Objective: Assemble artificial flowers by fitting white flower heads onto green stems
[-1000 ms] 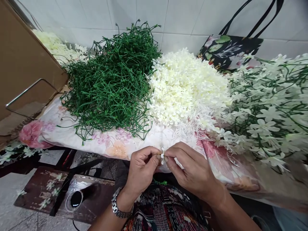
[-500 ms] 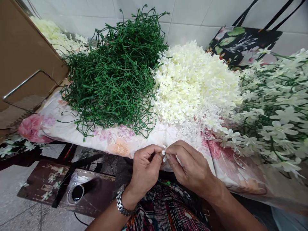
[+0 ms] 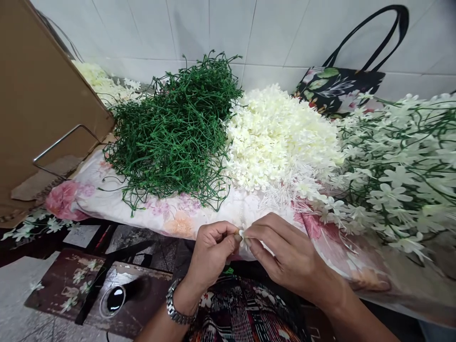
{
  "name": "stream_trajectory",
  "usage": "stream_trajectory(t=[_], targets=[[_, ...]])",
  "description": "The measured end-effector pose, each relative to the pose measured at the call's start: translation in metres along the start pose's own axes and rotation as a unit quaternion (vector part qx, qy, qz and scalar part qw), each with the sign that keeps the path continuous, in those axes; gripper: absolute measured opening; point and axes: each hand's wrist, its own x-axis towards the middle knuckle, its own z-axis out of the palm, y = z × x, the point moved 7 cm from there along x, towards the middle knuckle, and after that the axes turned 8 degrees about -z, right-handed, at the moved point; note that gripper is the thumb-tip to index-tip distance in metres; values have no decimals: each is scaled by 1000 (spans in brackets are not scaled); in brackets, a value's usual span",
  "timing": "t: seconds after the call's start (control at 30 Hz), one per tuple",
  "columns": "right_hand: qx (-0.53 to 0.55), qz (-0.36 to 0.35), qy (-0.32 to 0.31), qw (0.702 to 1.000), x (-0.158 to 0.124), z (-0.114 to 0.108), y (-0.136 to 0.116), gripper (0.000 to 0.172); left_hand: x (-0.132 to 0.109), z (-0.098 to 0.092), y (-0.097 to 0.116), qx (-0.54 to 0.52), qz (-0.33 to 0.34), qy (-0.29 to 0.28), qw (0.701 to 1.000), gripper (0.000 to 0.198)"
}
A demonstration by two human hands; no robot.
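My left hand (image 3: 211, 254) and my right hand (image 3: 285, 254) meet at the fingertips, both pinched on one small white artificial flower (image 3: 243, 235) just below the table's front edge. A steel watch (image 3: 175, 308) is on my left wrist. Beyond my hands lie a heap of green plastic stems (image 3: 178, 133), a heap of loose cream-white blossoms (image 3: 281, 135), and a pile of assembled flower sprays (image 3: 399, 166) at the right. All rest on a floral cloth (image 3: 171, 213).
A cardboard box (image 3: 39, 104) with a metal wire handle leans at the left. A dark floral tote bag (image 3: 338, 85) stands against the tiled wall. Below left, a dark board (image 3: 71, 285) holds a round black cup and fallen flowers.
The view has shifted slightly, with the scene sitting lower in frame. My hands keep the same fingertip pinch on the small flower.
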Motion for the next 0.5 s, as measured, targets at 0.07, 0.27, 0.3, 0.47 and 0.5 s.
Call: stream_trajectory(t=[0.07, 0.27, 0.3, 0.47, 0.5], targets=[[-12, -4, -15, 1000, 0, 2, -1, 16, 1, 0, -3, 12, -6, 2, 1000, 18], [-32, -12, -17, 999, -1, 5, -2, 19, 1, -1, -7, 32, 1, 10, 999, 18], [-30, -10, -18, 999, -2, 7, -1, 18, 1, -1, -6, 35, 3, 12, 999, 20], [-15, 7, -18, 1000, -2, 14, 6, 18, 2, 2, -1, 48, 14, 25, 998, 21], [-6, 8, -14, 1000, -1, 13, 7, 18, 2, 3, 0, 48, 19, 23, 998, 20]])
